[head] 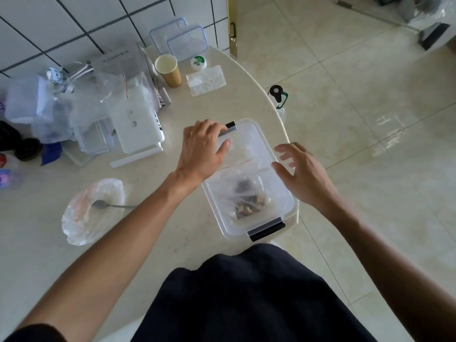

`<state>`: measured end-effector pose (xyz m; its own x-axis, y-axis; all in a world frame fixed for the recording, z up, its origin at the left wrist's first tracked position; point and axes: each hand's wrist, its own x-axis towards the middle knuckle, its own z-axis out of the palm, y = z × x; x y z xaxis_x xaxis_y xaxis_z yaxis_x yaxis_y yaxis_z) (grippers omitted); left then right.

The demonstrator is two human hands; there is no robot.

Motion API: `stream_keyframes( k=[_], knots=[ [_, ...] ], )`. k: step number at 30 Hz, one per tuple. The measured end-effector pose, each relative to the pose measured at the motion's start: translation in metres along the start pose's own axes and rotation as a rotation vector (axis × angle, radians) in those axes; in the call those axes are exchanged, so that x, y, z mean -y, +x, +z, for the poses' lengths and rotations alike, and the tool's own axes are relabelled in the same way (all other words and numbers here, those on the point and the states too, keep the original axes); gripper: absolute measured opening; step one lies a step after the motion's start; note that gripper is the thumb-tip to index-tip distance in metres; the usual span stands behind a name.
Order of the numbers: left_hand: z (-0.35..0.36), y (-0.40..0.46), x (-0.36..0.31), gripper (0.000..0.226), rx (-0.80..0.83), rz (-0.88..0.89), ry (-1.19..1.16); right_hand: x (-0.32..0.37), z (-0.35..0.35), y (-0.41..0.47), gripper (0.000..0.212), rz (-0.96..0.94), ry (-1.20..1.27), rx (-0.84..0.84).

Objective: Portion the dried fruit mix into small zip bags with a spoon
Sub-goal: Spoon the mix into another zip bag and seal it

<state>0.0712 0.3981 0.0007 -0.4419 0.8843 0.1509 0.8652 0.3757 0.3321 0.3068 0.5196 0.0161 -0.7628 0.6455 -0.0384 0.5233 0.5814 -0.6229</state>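
Head view, me on the remote link: I see a clear lidded box (249, 178) at the right edge of the surface (158, 243), with zip bags (249, 201) of dried fruit mix inside it.

— Where are the hands?

— My left hand (204, 146) rests on the far left corner of the lid, fingers curled over the rim beside the dark latch (230, 127); its grip holds the box. My right hand (303, 174) is at the right rim, fingers spread and loose, the grip wide and holding nothing.

— And the spoon?

— I see the spoon (111, 205) lying with its bowl in a crumpled plastic bag (86, 213) near the left of the surface, well apart from the box. A paper cup (169, 70) stands toward the far edge.
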Motion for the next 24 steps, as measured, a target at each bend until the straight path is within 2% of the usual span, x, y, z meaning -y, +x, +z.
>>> stream_keyframes(
  k=[2,5,8,13,15,18,20,22,24],
  knots=[
    [0.002,0.015,0.002,0.039,-0.002,-0.052,-0.003,-0.009,0.004,-0.022,0.044,0.162,0.048,-0.022],
    [0.010,0.035,0.009,0.051,0.182,-0.201,-0.140,-0.011,0.020,-0.049,0.055,0.511,0.211,0.075],
    [0.020,0.040,0.021,0.046,0.328,-0.295,-0.228,-0.003,0.039,-0.073,0.035,0.761,0.485,0.163],
    [0.019,0.025,0.036,0.035,0.297,-0.277,-0.259,0.017,0.060,-0.098,0.026,0.965,0.957,0.095],
    [0.012,0.014,0.044,0.035,0.287,-0.293,-0.298,0.030,0.068,-0.103,0.019,0.998,0.993,0.034],
    [-0.003,-0.016,0.061,0.038,0.241,-0.352,-0.394,0.042,0.079,-0.112,0.011,0.915,0.851,-0.091],
    [-0.016,-0.044,0.072,0.035,0.202,-0.420,-0.483,0.048,0.081,-0.118,0.007,0.913,0.853,-0.179],
    [-0.026,-0.079,0.082,0.029,0.182,-0.489,-0.569,0.052,0.082,-0.126,0.010,0.898,0.861,-0.229],
    [-0.033,-0.116,0.090,0.034,0.179,-0.555,-0.672,0.057,0.081,-0.134,0.016,0.863,0.815,-0.237]
  ],
)
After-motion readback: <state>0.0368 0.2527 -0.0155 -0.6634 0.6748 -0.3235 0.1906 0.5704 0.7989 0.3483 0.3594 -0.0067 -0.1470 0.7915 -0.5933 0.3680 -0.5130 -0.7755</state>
